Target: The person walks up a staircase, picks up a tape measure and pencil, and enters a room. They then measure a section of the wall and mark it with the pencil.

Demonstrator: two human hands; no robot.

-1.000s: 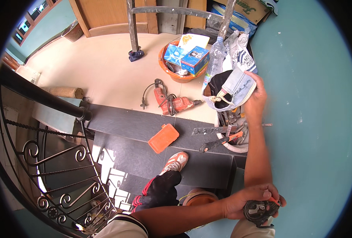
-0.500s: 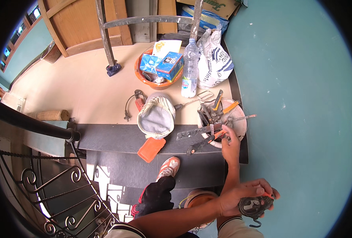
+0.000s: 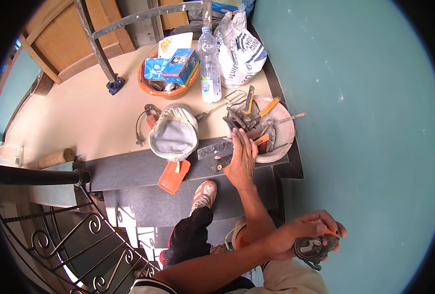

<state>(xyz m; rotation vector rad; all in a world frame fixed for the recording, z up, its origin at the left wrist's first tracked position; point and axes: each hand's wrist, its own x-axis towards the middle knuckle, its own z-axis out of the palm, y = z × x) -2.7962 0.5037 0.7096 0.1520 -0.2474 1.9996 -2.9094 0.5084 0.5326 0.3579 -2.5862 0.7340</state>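
My left forearm crosses over my right one, and my left hand (image 3: 305, 235), at the lower right, is closed round a dark, worn tape measure (image 3: 316, 246) with an orange part and a black strap. My right hand (image 3: 242, 159) reaches to the near left rim of a pale bucket (image 3: 287, 130) full of tools. Its fingers are stretched out against the tools, with no clear grip. A flat dark blade (image 3: 212, 150) juts left from beneath it. Behind the hand lies an orange-handled tool (image 3: 261, 140). Two yellow-handled tools (image 3: 269, 106) stick up at the back.
Left of the bucket stand an open cloth bag (image 3: 173, 137) and an orange plastic box (image 3: 174, 176). Farther back are an orange basin (image 3: 143, 81) with blue boxes, a plastic bottle (image 3: 209, 63) and a white sack (image 3: 241, 54). Stairs drop toward me, with an iron railing (image 3: 80, 235) left.
My right hand has shifted left along the bucket rim, and its fingers have straightened over the orange-handled tool. My left hand keeps hold of the tape measure. The view has swung slightly.
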